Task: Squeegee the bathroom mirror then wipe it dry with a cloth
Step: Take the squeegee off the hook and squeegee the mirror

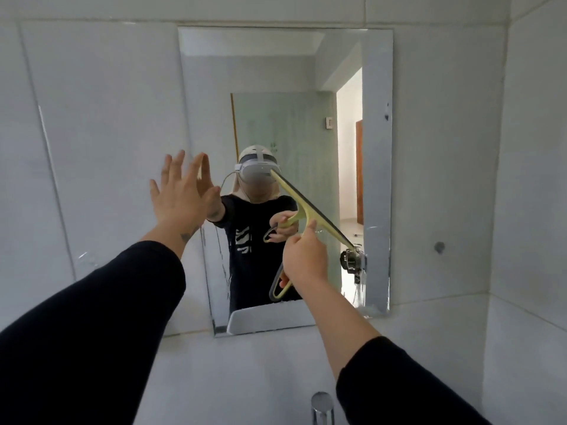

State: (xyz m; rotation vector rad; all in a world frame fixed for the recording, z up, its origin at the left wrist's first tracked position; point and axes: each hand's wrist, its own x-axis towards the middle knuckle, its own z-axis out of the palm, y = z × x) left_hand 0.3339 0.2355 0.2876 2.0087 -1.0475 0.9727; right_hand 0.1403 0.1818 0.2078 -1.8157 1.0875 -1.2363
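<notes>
step: squeegee | right hand [303,259] fingers wrapped around yellow plastic squeegee [310,211], blade slanted on the rectangular wall mirror [276,72] | left hand [181,191] fingers spread, holding nothing, at mirror's left edge | tip: press evenly, pull straight down

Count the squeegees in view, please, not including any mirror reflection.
1. The squeegee is in the right hand, its blade slanted against the mirror. The left hand holds nothing.
</notes>
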